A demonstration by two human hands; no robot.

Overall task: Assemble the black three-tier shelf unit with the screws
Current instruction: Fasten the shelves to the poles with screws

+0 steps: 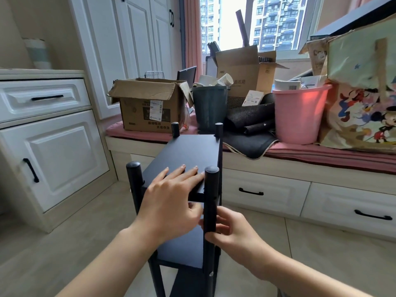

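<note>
Shelf unit [188, 159] stands upright on the floor in front of me, all three tiers in place. Left hand [171, 200] lies flat on the top tier, fingers straight, pressing down. Right hand [231, 228] pinches the near right post [211, 200] just under that tier; no screw visible there. Looks like final fastening. Next: keep the board steady, seat or tighten this joint.

We see the shelf unit [190, 151] in smooth matt black board with matt black posts, brown corrugated cardboard for the box [150, 103], glossy pink plastic on the bucket [297, 116], and pale polished floor tiles [64, 243].
</note>
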